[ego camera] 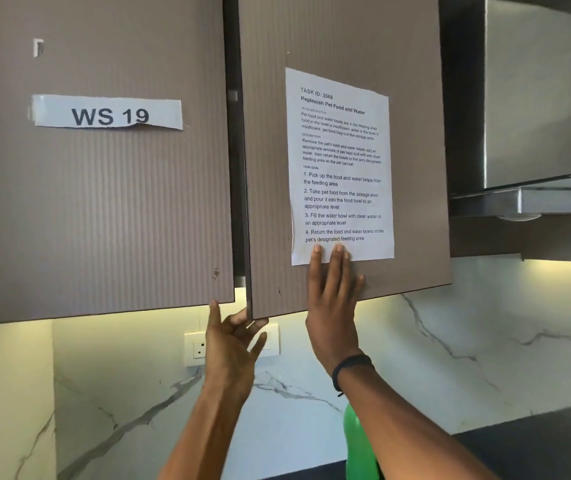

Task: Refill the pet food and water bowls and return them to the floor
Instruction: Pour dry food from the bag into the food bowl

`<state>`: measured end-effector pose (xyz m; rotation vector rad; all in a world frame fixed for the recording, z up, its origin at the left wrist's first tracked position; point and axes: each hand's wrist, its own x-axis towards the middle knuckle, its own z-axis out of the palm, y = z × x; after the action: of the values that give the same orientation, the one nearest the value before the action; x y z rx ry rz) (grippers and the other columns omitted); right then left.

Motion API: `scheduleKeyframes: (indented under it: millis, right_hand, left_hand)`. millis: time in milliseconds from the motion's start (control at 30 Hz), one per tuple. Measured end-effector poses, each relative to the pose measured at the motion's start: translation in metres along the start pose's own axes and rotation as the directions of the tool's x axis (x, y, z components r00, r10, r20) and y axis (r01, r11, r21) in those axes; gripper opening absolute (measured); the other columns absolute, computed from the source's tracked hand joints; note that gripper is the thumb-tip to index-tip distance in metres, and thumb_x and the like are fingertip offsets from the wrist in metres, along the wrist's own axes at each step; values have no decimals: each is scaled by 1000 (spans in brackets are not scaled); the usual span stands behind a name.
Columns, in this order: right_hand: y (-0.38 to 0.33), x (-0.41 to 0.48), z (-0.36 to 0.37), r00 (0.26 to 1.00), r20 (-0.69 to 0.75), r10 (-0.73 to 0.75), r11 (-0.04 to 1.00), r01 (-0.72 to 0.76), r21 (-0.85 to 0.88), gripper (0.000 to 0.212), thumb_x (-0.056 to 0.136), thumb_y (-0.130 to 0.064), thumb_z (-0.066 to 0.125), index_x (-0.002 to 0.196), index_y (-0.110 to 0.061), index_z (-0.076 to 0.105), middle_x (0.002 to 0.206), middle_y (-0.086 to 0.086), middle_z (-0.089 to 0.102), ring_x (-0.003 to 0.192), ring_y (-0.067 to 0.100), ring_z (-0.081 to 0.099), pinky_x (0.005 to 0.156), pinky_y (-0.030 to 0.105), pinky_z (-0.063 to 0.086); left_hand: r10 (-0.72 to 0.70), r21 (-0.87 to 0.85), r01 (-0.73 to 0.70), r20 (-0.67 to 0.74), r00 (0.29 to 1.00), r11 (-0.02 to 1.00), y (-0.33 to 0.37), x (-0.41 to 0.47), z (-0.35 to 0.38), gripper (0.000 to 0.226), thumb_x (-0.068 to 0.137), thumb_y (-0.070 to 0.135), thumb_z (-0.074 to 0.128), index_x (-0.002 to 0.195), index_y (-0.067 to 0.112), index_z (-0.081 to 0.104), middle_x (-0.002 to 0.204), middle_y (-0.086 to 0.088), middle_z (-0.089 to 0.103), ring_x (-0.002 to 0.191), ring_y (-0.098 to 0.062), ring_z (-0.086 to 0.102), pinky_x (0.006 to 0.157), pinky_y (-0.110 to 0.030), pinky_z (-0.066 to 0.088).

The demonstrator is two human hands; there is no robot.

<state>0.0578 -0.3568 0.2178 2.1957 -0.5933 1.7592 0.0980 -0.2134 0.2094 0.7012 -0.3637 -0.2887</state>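
No pet bowls are in view. Two brown wall cabinet doors fill the upper frame. The right cabinet door (342, 46) stands slightly ajar and carries a taped task sheet (341, 161). My left hand (232, 337) is under the door's lower left corner, fingers curled around its bottom edge. My right hand (332, 306) lies flat against the door front, fingers spread, fingertips on the bottom of the sheet. A black band circles my right wrist. A green object (356, 445) shows partly behind my right forearm; I cannot tell what it is.
The left cabinet door (104, 202) is closed and bears a "WS 19" label (109, 114). A steel range hood (533, 133) hangs at the right. White marble backsplash (450, 358) with a wall socket (199, 348) lies below, and a dark countertop (536, 445) at lower right.
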Motion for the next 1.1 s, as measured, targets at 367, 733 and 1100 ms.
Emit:
scheduleKeyframes:
  millis: [367, 733, 1100]
  right_hand:
    - [97, -40, -140, 979, 25, 203, 689, -161, 706, 86, 90, -3, 66, 153, -30, 14, 155, -2, 26, 143, 11, 29, 110, 30, 37]
    - [269, -32, -229, 476, 341, 811, -49, -525, 850, 39, 77, 4, 76, 112, -4, 62, 115, 7, 67, 97, 15, 63, 89, 23, 49]
    - [240, -51, -156, 399, 396, 827, -77, -617, 783, 46, 78, -5, 79, 116, 1, 55, 108, 20, 67, 89, 21, 64, 86, 34, 53]
  left_hand:
    - [135, 342, -188, 174, 976, 921, -4, -102, 94, 75, 99, 53, 35, 40, 12, 59, 52, -9, 65, 67, -22, 69, 81, -37, 48]
    - [192, 531, -203, 77, 978, 823, -31, -137, 126, 62, 104, 40, 32, 64, 3, 62, 61, -9, 70, 70, -19, 68, 90, -41, 46]
    - [284, 624, -271, 82, 955, 733, -14, -71, 104, 57, 104, 42, 31, 79, 6, 69, 80, -12, 73, 80, -23, 66, 85, -39, 46]
